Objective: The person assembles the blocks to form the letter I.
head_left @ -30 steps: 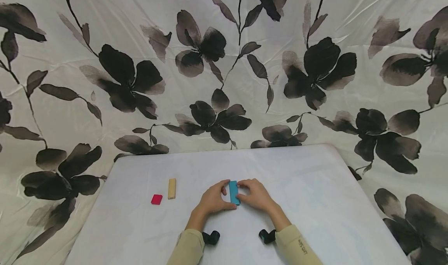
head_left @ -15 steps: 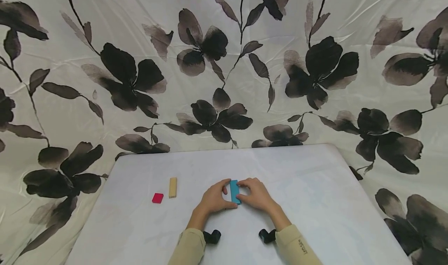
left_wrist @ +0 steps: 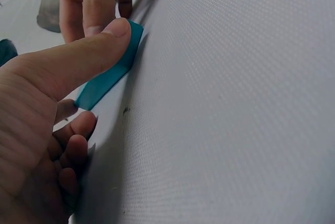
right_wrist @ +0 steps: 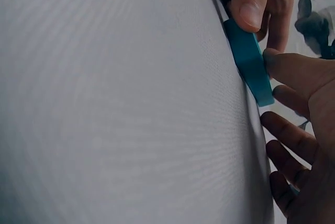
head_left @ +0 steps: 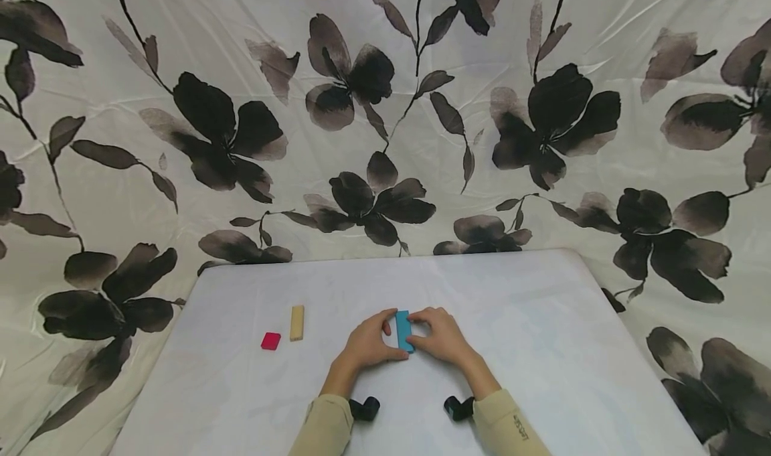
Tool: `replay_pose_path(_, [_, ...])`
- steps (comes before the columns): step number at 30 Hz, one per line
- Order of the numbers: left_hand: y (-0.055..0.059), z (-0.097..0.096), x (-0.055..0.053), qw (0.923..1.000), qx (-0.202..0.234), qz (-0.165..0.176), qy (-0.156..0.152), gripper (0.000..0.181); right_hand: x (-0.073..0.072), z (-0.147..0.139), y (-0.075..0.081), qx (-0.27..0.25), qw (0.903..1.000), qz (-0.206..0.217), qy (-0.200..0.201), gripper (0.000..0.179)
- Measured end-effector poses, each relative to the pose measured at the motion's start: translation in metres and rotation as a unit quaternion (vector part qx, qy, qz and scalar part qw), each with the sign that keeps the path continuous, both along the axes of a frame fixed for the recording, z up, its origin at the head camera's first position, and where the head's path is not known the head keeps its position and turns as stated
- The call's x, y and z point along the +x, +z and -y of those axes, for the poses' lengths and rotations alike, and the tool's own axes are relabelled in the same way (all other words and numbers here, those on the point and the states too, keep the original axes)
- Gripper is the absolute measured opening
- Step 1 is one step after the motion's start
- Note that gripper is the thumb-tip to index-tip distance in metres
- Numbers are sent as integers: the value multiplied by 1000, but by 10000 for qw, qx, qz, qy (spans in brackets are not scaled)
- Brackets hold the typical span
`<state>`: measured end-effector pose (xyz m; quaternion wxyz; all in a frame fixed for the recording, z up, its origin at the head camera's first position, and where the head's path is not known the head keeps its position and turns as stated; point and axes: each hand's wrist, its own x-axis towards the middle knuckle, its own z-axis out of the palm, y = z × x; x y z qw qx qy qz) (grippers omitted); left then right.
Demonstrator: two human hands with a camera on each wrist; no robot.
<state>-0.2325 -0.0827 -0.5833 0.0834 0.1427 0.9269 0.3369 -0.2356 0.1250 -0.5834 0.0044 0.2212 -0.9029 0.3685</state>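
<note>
From my station I see both hands at work on one blue block (head_left: 403,331), which sits near the middle of the white table (head_left: 518,302), its long side pointing away from the person. The left hand (head_left: 365,341) has the wider grip: thumb at the near end, index finger reaching to the far end, so the block's whole length fits between them. A gap shows between that palm and the block. My left wrist view puts the thumb's tip right on the block, the other fingers loosely bent beneath. The right hand (head_left: 446,335) holds on more narrowly, its thumb and index finger curving in against the block's right long side. In my right wrist view the thumb tip presses that side, and the remaining fingers fan out in a row close to the tabletop. I can't tell how hard either hand squeezes, nor whether the block is slightly raised.

Well off to the left, I have a pale wooden block (head_left: 297,323) lying lengthwise and a red block (head_left: 271,341) just beside its near end, the two apart. Tan sleeves (head_left: 508,421) cover the forearms, a small black device (head_left: 365,409) shows beside each wrist, and a floral cloth (head_left: 452,195) hangs behind the table.
</note>
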Motion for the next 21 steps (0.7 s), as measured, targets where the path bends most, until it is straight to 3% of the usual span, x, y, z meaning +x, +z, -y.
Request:
replay_pose_path(8, [-2, 3, 0, 9997, 188, 122, -101, 100, 0, 1, -1, -62, 10000, 19, -27, 40])
replay_pose_path(15, [2, 17, 0, 9977, 612, 146, -267, 80, 1, 1, -1, 14, 9999, 58, -84, 40])
replay_pose_path(21, [8, 34, 4, 9975, 638, 86, -287, 62, 2, 2, -1, -2, 9997, 153, -166, 40])
